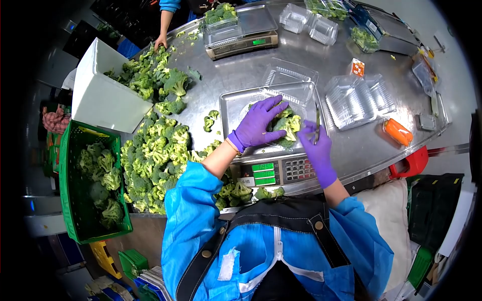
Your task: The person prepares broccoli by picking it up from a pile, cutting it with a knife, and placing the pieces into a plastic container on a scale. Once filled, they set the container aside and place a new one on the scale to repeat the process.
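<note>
My left hand (258, 123), in a purple glove, is closed over broccoli (287, 125), with its thumb and fingers around the near side. The broccoli sits in a clear plastic container on the steel pan (232, 108) of a scale with a lit green display (264, 174). Just right of the broccoli, my gloved right hand (316, 145) pinches a slim dark tool (317, 120) that looks like a knife; its exact kind is hard to make out. The container's clear lid (290, 75) stands open beyond my left hand.
Loose broccoli (155, 160) is heaped at left beside a tipped white foam box (108, 93) and a green crate (95, 220). Empty clear containers (351, 103) and an orange package (398, 132) lie at right. Another person's hand (160, 42) touches broccoli near a second scale (242, 45).
</note>
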A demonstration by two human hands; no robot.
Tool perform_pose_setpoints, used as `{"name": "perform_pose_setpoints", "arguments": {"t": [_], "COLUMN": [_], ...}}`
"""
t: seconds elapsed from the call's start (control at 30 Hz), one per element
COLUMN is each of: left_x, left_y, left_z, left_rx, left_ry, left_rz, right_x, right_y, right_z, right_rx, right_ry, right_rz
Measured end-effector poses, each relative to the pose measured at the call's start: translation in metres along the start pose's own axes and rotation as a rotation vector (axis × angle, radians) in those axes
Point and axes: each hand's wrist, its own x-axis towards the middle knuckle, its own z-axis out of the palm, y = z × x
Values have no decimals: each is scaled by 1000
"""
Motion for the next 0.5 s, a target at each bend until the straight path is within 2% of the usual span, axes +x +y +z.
{"name": "perform_pose_setpoints", "arguments": {"t": [0.07,0.1,0.23,0.3,0.4,0.47,0.5], "left_x": [2,2,4,1,4,5,5], "left_y": [-2,-3,-3,0,8,3,2], "left_z": [0,0,3,5,7,7,3], "left_rx": [-20,-40,-62,87,237,206,172], "left_ry": [4,0,13,-7,-62,-56,-60], "left_rz": [-1,1,-1,44,43,47,46], "right_x": [-11,-11,-4,-6,-3,-2,-2], "right_y": [-7,-18,5,11,4,5,6], "right_z": [-4,-3,11,15,12,8,6], "right_rx": [1,-74,-53,-118,-211,-199,-11], "right_ry": [-231,-220,-177,-154,-225,-220,-199], "right_rz": [131,29,107,-26,37,-13,53]}}
